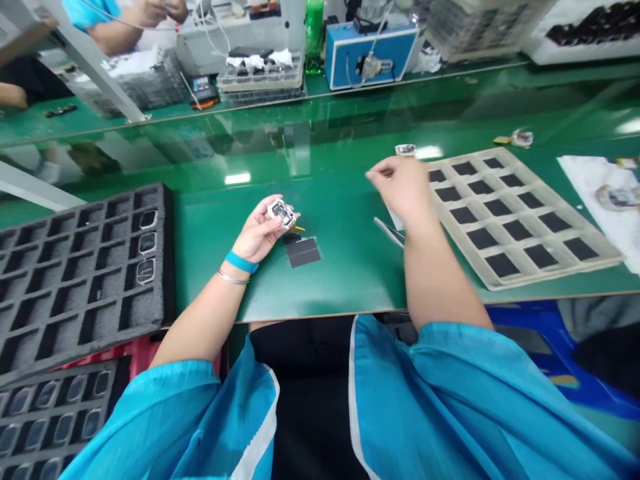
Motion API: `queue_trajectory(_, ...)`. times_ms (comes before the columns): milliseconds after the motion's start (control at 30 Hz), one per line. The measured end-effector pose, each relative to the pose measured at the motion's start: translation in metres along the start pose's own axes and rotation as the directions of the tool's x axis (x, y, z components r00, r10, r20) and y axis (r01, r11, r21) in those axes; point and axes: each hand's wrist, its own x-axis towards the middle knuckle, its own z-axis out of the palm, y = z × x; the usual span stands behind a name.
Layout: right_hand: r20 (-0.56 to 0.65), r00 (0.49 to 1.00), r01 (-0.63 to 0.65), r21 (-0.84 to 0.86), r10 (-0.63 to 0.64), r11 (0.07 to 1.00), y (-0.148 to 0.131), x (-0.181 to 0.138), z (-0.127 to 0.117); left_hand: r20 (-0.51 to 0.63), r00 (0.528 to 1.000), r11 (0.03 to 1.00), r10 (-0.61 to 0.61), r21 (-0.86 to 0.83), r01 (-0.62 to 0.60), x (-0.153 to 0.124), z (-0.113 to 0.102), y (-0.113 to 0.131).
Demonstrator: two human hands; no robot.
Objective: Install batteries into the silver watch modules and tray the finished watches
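My left hand is closed round a small white-framed watch case with its inner parts showing. A short yellow flex strip sticks out from the case's lower side. Just below lies a dark grey rectangular sheet on the green table. My right hand hovers over the table to the right, thumb and fingers pinched together; what they hold, if anything, is too small to make out. Tweezers lie near my right wrist, partly covered by it. Beyond that hand sits a small white part.
A pale compartment tray with black pads stands at right. A black foam tray holding several watch frames is at left, above another filled tray. A blue box and plastic trays stand on the back shelf. A co-worker's arm shows behind.
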Motion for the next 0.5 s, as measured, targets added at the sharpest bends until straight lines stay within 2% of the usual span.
queue_trajectory(33, 0.022, 1.000, -0.001, 0.115, -0.001, 0.993, -0.017, -0.009, 0.013, 0.019, 1.000, 1.000, -0.013, -0.014, 0.013, -0.001, 0.001, 0.000)
queue_trajectory(100, 0.156, 0.986, -0.013, 0.402, -0.055, 0.915, -0.049, -0.029, 0.040, 0.045, 0.998, 0.998, -0.040, -0.040, 0.042, -0.003, 0.004, 0.000)
queue_trajectory(200, 0.344, 0.935, -0.166, 0.639, -0.086, 0.751, -0.075, -0.056, 0.068, 0.065, 0.995, 0.995, -0.069, -0.071, 0.074, -0.004, 0.007, -0.002)
queue_trajectory(300, 0.402, 0.915, -0.269, 0.677, -0.039, 0.685, -0.078, -0.067, 0.074, 0.070, 0.993, 0.991, -0.091, -0.089, 0.097, -0.005, 0.009, -0.003)
queue_trajectory(400, 0.432, 0.902, -0.319, 0.677, -0.007, 0.663, -0.076, -0.067, 0.070, 0.074, 0.993, 0.990, -0.096, -0.092, 0.102, -0.005, 0.006, -0.004)
queue_trajectory(500, 0.493, 0.870, -0.394, 0.702, -0.004, 0.593, -0.076, -0.066, 0.069, 0.082, 0.993, 0.993, -0.080, -0.080, 0.086, -0.004, 0.002, -0.003)
